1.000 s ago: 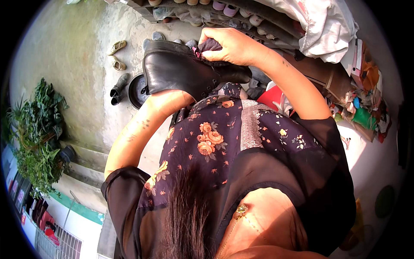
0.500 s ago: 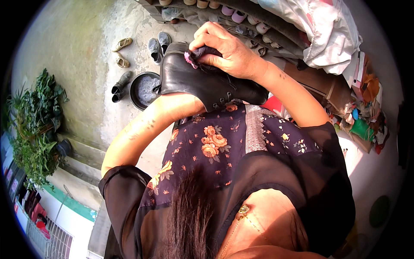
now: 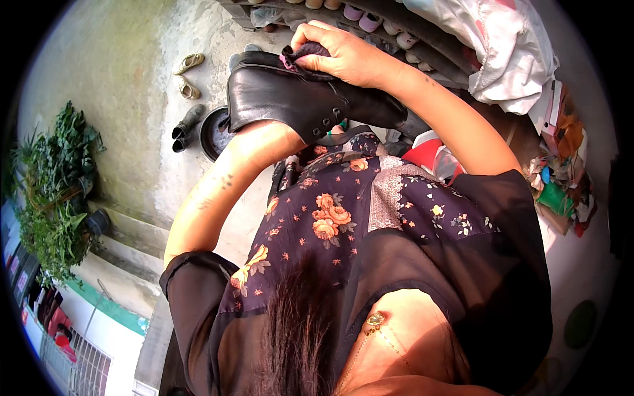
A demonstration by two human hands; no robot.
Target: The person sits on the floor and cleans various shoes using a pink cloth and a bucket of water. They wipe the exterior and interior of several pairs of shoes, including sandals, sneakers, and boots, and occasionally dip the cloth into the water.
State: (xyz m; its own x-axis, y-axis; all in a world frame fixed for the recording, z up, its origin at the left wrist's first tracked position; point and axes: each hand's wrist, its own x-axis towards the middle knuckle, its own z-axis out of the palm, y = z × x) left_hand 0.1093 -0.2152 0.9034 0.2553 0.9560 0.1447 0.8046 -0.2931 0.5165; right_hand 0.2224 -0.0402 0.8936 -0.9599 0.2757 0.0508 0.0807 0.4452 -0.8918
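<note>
A black leather lace-up ankle boot [image 3: 274, 92] is held up in front of me, lying on its side with its eyelets toward my body. My left hand [image 3: 281, 137] is pushed into the boot's opening and holds it up from inside; its fingers are hidden. A dark cloth with a pink edge [image 3: 312, 50] is bunched in my right hand [image 3: 343, 58], thumb and fingers closed round it. The cloth presses on the boot's far upper side, near the edge of the sole.
A dark round basin [image 3: 212, 135] stands on the concrete floor at left, with dark boots [image 3: 187, 127] and beige shoes [image 3: 189, 89] near it. A shoe rack [image 3: 436, 59] is beyond my right hand, beside a white cloth bundle [image 3: 508, 59]. Potted plants [image 3: 59, 191] stand far left.
Both hands have moved up and slightly left with the boot. It now covers most of the grey shoes behind it. The cloth is still pressed on the boot.
</note>
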